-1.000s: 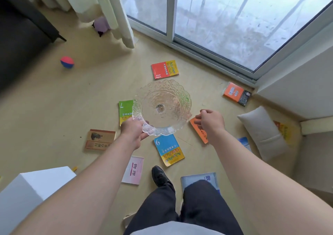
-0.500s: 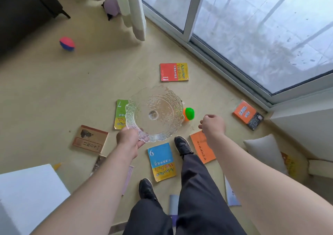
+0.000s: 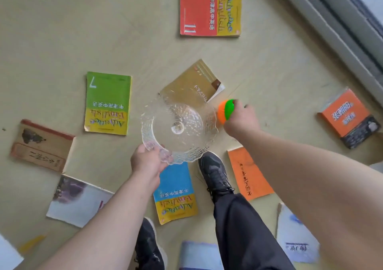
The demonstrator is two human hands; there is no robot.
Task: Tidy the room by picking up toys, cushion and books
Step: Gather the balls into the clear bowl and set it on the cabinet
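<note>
Spreading under everything was a smooth beige floor strewn with flat paperback books, a grey window track running beyond the right hand. The left hand pinched the near edge of a dimpled, scalloped glass bowl, which partly covered a tan book. The right hand clasped a round orange-and-green ball just beside the bowl's rim.

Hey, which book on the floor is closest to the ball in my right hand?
The tan book, partly seen through the glass bowl. Its white-edged corner lies right beside the ball that the right hand grips. The rest lie farther off.
</note>
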